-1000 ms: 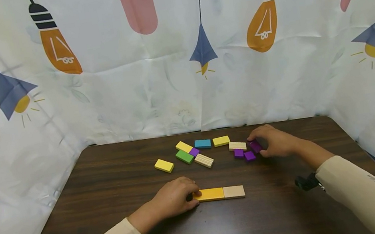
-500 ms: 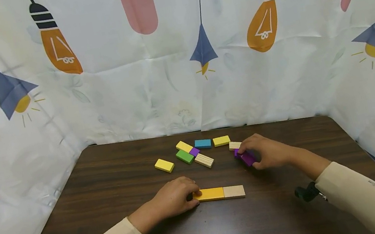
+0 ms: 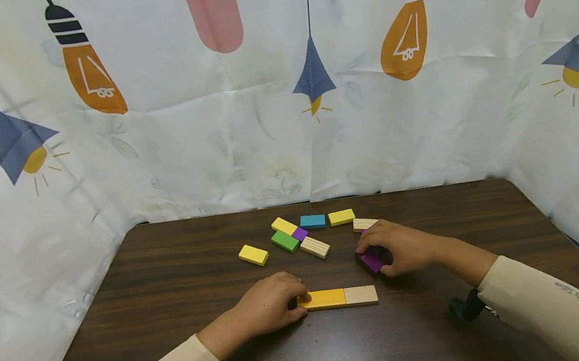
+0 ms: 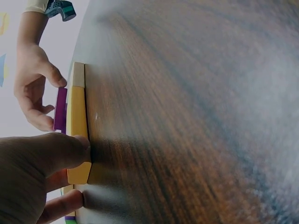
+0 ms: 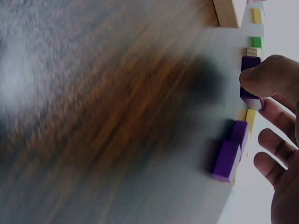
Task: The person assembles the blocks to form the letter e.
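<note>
My left hand (image 3: 265,304) pinches the left end of a yellow wooden block (image 3: 327,299), which lies flat on the table. A plain wood block (image 3: 360,296) sits end to end with it on the right. My right hand (image 3: 408,245) grips a purple block (image 3: 372,262) between thumb and fingers, just beyond the plain block. In the right wrist view the thumb presses on this purple block (image 5: 251,65), held above the tabletop. Two more purple blocks (image 5: 228,161) lie near the right fingers there; in the head view that hand mostly hides them.
Loose blocks lie further back on the dark wooden table (image 3: 170,285): a blue one (image 3: 313,222), a green one (image 3: 285,241), several yellow ones (image 3: 253,256), a small purple one (image 3: 301,234) and ridged wood ones (image 3: 315,248). A printed white curtain (image 3: 179,159) hangs behind the table.
My right hand has carried the purple block left and toward me, away from the other purple blocks. The left hand and the two lined-up blocks have stayed put.
</note>
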`<state>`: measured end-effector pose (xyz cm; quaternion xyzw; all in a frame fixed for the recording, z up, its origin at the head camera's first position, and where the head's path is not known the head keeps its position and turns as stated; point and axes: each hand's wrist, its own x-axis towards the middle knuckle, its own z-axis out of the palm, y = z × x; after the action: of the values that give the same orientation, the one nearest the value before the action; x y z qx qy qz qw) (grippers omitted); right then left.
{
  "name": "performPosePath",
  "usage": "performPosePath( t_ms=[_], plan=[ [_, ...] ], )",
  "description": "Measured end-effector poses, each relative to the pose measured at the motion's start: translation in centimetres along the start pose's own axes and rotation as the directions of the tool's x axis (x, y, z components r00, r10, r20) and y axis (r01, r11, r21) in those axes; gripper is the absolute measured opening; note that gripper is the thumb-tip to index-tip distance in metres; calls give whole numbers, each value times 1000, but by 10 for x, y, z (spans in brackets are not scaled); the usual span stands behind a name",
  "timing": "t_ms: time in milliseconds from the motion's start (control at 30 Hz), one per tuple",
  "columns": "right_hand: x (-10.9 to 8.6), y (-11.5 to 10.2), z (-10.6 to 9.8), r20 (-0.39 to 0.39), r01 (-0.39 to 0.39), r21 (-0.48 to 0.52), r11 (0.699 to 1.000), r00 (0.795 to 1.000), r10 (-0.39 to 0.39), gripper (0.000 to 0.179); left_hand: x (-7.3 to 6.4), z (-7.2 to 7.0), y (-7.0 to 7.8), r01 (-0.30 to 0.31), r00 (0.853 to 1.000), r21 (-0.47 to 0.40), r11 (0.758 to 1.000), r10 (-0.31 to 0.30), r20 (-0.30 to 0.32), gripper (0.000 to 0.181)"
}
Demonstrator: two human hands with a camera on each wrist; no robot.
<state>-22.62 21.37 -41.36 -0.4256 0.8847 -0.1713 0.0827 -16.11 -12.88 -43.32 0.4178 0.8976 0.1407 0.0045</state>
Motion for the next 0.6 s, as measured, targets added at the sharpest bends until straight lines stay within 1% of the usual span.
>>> performPosePath(
  t_ms=[200,467,600],
  plan=[
    [3,-6,5,33,-4,-29,1000,999,4,48,0,0,0,-6,1000,0,1000,6,-3,10],
    [4,-9,11,43,44,-45,998,998,-42,48,-1,-1,0,6,1000,-6,1000,-5,9,10],
    [5,-10,12,58,27,-49,998,998,-24,48,-1,-1,0,9,1000,-12,1000,-9,12,10]
  ],
)
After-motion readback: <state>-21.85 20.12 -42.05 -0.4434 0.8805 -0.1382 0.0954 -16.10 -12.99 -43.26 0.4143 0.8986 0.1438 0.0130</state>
